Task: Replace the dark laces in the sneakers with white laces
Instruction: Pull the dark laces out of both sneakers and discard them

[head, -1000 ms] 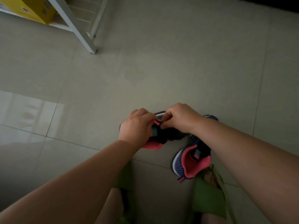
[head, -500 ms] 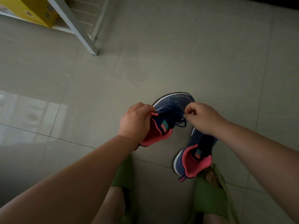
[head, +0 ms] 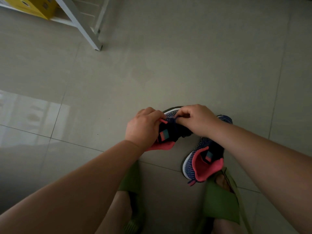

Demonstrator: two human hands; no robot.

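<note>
head view: your left hand [head: 143, 127] is wrapped around the side of the held sneaker [head: 168, 132], fingers curled tight on its collar, keeping it off the grey tiled floor [head: 168, 65]. your right hand [head: 197, 120] sits over the front of the tongue, fingers pinched narrow on the dark lace [head: 174, 120]. the second sneaker [head: 202, 159] lies on the floor just below your right forearm, pink lining facing you, its heel close to your green slipper [head: 219, 205]. the other green slipper [head: 131, 183] shows below your left forearm. far up left stand a white rack leg [head: 81, 26] and a yellow box [head: 32, 5].
</note>
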